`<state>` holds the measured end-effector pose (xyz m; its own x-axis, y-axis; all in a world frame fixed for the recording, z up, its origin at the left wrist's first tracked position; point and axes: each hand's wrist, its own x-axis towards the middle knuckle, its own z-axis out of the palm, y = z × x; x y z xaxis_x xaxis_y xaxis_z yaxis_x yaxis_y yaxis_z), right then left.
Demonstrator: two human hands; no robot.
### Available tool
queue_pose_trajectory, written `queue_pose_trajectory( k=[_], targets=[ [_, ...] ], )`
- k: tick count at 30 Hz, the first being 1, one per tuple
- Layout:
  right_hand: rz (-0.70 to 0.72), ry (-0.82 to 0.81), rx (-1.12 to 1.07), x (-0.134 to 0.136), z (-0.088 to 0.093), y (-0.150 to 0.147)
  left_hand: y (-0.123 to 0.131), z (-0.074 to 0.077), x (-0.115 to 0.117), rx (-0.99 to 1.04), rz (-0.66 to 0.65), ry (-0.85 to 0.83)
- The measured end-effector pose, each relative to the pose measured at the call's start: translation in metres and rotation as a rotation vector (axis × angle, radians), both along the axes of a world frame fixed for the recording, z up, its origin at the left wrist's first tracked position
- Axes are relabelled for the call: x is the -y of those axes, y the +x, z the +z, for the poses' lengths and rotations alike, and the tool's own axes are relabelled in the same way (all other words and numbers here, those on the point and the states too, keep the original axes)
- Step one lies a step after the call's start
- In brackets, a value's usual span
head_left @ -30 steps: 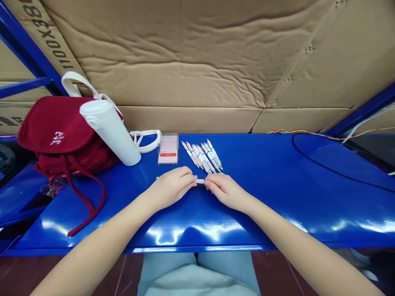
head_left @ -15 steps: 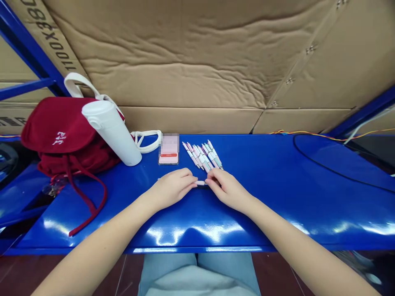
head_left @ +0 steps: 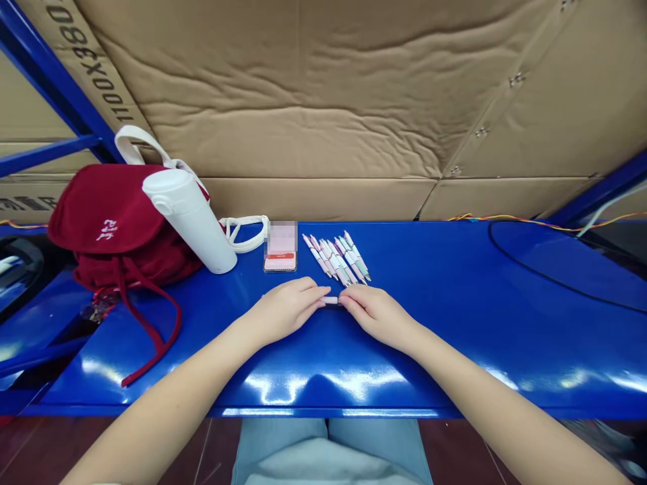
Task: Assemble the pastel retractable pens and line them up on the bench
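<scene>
A pale pink and white pen lies level between my two hands, just above the blue table. My left hand is closed round its left part, thumb and fingers pinching it. At its right end, the fingertips of my right hand are pinched together on the tip. Most of the pen's left part is hidden by my left hand. Right behind my hands lies a slanted row of several pens in white, pink, purple and green, side by side with their metal tips towards me.
A phone lies left of the pens. Further left, a white bottle leans against a dark red bag with a white strap. A black cable crosses the table's right side. Cardboard stands along the back.
The whole view has shifted slightly. My right fingers have come down over the pen's tip, away from the row of pens; both hands stay on the same pen.
</scene>
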<state>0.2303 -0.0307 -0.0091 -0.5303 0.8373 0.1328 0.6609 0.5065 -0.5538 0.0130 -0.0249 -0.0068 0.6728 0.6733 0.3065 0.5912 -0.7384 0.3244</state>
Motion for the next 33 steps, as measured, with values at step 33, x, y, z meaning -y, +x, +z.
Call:
queue_pose_trajectory(
  k=[33],
  targets=[
    [-0.115, -0.027, -0.019, -0.013, 0.002, 0.024, -0.01, 0.0, -0.013, -0.212, 0.12, -0.022]
  ],
)
